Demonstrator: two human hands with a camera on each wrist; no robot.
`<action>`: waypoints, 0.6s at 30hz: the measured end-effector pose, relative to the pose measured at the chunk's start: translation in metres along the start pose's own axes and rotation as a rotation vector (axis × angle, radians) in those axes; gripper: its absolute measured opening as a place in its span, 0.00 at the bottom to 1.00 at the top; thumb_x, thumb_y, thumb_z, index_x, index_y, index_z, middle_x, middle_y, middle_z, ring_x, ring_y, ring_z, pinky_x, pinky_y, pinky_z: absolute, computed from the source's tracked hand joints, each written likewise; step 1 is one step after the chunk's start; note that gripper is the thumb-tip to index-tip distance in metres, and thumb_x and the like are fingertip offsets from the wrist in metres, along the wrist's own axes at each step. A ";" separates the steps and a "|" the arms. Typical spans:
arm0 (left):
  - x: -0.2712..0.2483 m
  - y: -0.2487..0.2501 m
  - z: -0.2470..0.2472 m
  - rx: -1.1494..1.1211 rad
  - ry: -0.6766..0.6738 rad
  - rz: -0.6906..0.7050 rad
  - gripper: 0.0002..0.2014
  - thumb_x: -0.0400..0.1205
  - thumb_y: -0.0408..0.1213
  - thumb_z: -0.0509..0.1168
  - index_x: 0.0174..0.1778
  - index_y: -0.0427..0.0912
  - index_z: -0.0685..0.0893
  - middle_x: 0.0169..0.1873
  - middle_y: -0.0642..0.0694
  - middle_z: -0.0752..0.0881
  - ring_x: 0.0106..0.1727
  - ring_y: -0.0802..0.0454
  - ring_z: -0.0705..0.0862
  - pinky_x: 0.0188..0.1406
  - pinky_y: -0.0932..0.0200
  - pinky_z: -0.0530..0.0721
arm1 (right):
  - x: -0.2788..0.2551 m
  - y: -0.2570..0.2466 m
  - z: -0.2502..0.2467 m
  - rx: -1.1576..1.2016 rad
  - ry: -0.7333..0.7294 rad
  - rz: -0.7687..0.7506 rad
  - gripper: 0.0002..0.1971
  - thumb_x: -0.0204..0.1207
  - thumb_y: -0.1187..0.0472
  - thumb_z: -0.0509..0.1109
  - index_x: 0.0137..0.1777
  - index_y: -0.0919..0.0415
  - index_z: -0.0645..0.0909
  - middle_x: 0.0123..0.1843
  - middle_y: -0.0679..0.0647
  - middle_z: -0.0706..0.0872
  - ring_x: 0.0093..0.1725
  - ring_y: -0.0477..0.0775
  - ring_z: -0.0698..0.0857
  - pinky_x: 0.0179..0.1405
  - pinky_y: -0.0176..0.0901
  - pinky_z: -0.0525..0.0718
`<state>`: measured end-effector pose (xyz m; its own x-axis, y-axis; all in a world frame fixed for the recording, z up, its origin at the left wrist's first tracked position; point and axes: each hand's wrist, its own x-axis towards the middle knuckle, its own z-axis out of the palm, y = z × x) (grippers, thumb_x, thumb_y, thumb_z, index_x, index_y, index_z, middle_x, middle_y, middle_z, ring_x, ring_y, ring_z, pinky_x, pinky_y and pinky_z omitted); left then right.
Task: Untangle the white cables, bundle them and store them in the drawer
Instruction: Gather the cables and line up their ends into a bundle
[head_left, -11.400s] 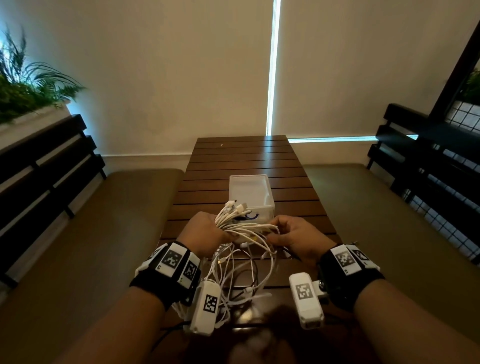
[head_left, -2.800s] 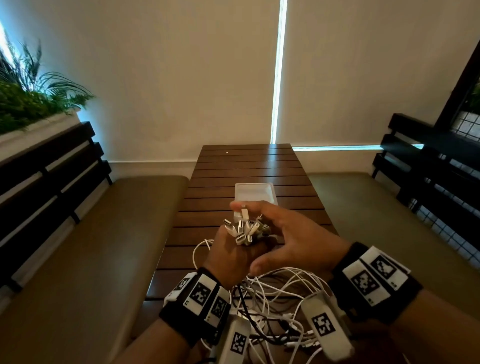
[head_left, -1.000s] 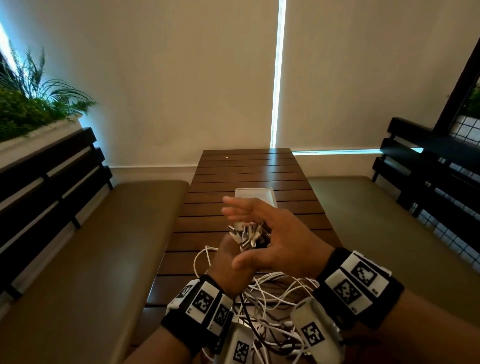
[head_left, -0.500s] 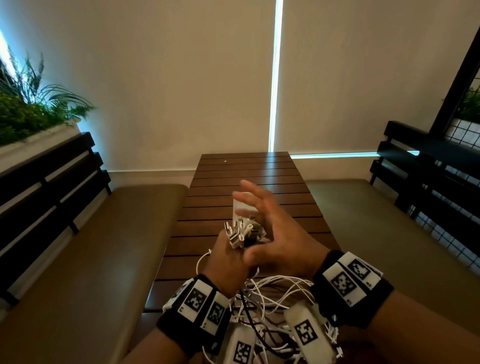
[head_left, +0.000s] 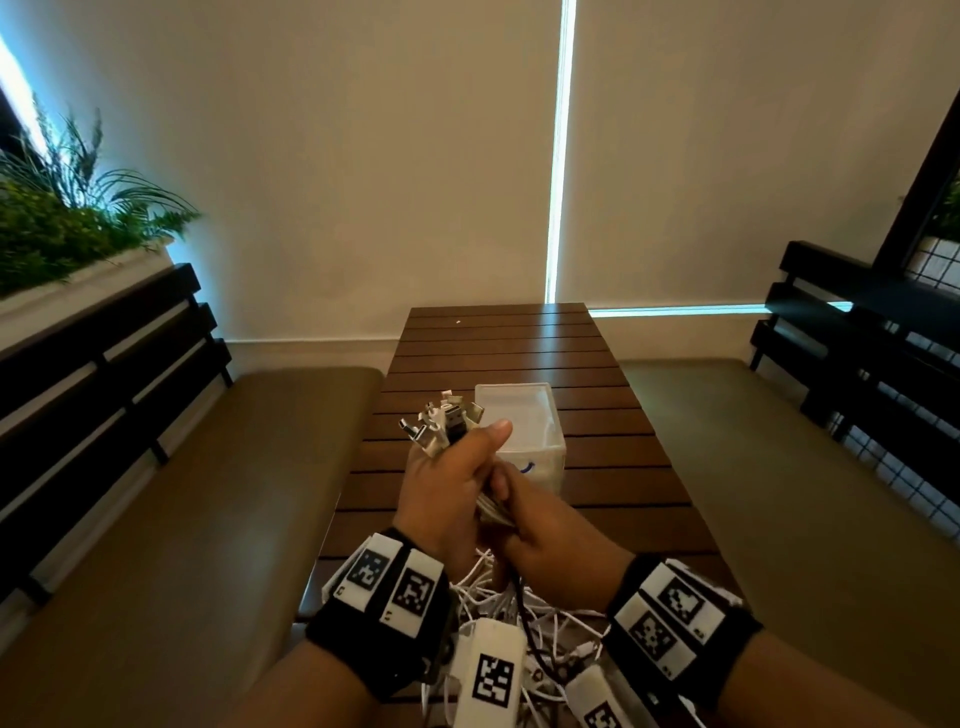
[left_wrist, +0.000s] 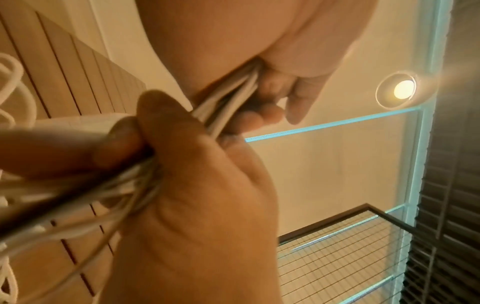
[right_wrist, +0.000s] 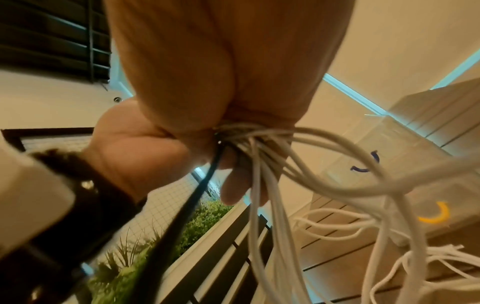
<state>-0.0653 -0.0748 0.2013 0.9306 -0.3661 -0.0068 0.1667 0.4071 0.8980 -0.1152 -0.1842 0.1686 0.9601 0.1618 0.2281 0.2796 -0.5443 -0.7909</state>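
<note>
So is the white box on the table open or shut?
Open. The white box has no lid on top; its rim and pale inside show behind the left hand gripping the cables.

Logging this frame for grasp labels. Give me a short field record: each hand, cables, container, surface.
left hand: grips the white cables just below their connector ends, which fan out above the fist
right hand: grips the same bunch right below the left hand
cable slack: loose loops hang down between the wrists
dark cable: runs with the white ones through the right hand
container: translucent white box, open on top, beyond the hands
surface: slatted wooden table
</note>
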 end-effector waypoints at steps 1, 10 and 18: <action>0.001 0.000 0.001 -0.023 0.055 -0.018 0.18 0.73 0.39 0.74 0.25 0.39 0.73 0.19 0.38 0.72 0.20 0.46 0.71 0.26 0.56 0.76 | 0.000 0.000 0.002 -0.062 0.045 -0.025 0.15 0.83 0.59 0.63 0.67 0.50 0.70 0.52 0.49 0.86 0.45 0.45 0.85 0.48 0.51 0.87; -0.001 0.004 0.019 -0.342 0.284 -0.176 0.21 0.77 0.49 0.72 0.21 0.43 0.80 0.18 0.48 0.77 0.20 0.53 0.80 0.33 0.50 0.85 | 0.001 -0.003 0.012 -0.629 0.298 -0.012 0.18 0.87 0.54 0.55 0.75 0.49 0.68 0.52 0.49 0.87 0.46 0.53 0.86 0.47 0.45 0.84; 0.009 0.012 -0.005 -0.445 0.160 -0.078 0.24 0.80 0.39 0.66 0.20 0.47 0.63 0.12 0.53 0.59 0.12 0.58 0.58 0.12 0.67 0.60 | 0.005 -0.017 -0.016 0.012 -0.098 0.185 0.10 0.75 0.52 0.72 0.47 0.53 0.74 0.41 0.49 0.85 0.38 0.46 0.81 0.39 0.39 0.78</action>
<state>-0.0534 -0.0688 0.2102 0.9425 -0.2904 -0.1652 0.3285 0.7152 0.6169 -0.1155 -0.1873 0.1922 0.9900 0.1392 0.0221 0.0975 -0.5626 -0.8210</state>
